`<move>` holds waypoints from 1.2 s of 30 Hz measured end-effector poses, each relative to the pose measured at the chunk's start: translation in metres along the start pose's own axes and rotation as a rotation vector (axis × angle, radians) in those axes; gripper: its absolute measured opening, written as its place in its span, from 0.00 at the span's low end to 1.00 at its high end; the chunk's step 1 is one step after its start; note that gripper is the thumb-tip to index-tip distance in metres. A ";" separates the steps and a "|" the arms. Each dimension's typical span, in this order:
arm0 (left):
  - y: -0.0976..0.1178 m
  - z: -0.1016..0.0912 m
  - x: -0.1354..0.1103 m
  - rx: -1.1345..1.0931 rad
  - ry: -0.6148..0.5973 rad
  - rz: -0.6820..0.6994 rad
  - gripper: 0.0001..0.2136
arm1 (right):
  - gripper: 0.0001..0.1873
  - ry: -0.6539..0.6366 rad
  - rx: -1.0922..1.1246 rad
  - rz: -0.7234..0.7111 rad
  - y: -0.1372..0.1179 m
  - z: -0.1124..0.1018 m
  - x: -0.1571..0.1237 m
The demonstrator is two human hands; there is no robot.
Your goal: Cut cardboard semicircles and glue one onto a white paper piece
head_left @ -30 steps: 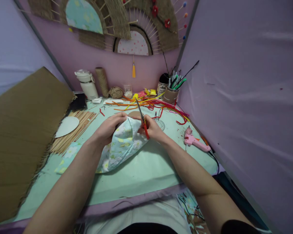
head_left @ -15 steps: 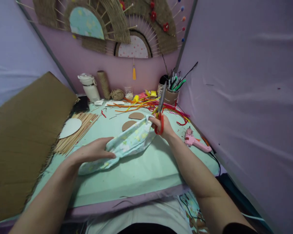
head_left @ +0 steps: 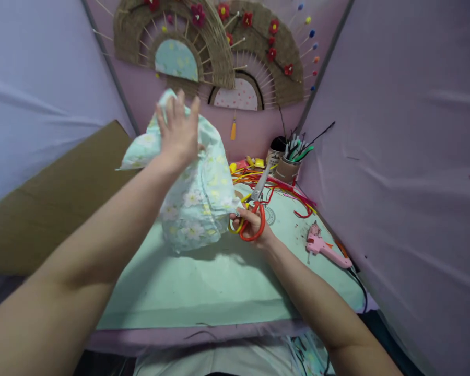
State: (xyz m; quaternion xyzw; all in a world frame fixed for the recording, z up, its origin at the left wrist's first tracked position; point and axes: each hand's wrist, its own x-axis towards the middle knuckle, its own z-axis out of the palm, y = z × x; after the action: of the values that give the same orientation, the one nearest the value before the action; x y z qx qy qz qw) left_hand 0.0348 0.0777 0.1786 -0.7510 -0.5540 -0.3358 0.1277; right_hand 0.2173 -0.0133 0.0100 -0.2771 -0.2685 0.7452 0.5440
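At the far right corner of the counter (head_left: 219, 284) stands a brown cup (head_left: 286, 169), packed with green-barrelled pens, white ones and a few thin black sticks that lean out toward the right wall. Just behind it, touching or nearly so, is a dark round jar (head_left: 276, 144); what it holds cannot be made out. In front of both, a tangle of red and yellow strips (head_left: 276, 187) spreads along the far edge. Your left hand (head_left: 179, 134) is raised well above the counter, over its far left part, its back toward you and its fingers (head_left: 171, 112) spread wide and pointing up. The floral cloth (head_left: 198, 196) lies against the palm side, rises just past the fingertips and hangs down in a bunched fold to the middle of the counter; whether the thumb pinches it is hidden. Your right hand (head_left: 251, 223) sits low, just right of the cloth's lower edge. Its fingers (head_left: 246, 225) are curled through the red loops of the scissors (head_left: 258, 201), whose blades lie together and slant up toward the cup, and its fingertips touch the cloth's edge. A pink glue gun (head_left: 324, 247) lies near the right edge, and a cardboard sheet (head_left: 62, 201) leans along the left edge.
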 end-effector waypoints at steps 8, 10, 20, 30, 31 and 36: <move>0.043 0.046 -0.168 -1.028 -0.276 -0.507 0.07 | 0.08 0.274 0.248 0.034 0.007 -0.007 0.013; 0.065 0.044 -0.216 -1.390 -0.533 -0.830 0.04 | 0.08 0.280 0.245 0.054 0.008 -0.006 0.013; 0.083 0.062 -0.217 -2.223 -0.306 -1.713 0.10 | 0.07 0.251 0.207 0.089 -0.003 -0.002 0.008; 0.056 0.078 -0.177 -2.045 0.026 -1.548 0.09 | 0.08 0.398 0.102 -0.031 -0.012 -0.016 0.014; 0.053 0.079 -0.174 -2.021 0.031 -1.478 0.10 | 0.09 0.413 0.096 -0.052 -0.012 -0.017 0.015; 0.038 0.089 -0.169 -1.979 -0.019 -1.294 0.09 | 0.13 0.440 0.048 -0.120 -0.012 -0.023 0.017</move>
State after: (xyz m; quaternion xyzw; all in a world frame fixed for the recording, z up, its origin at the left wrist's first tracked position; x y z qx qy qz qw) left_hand 0.0749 -0.0121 0.0102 -0.1050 -0.3309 -0.6155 -0.7075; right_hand 0.2372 0.0082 0.0002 -0.4035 -0.1417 0.6394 0.6390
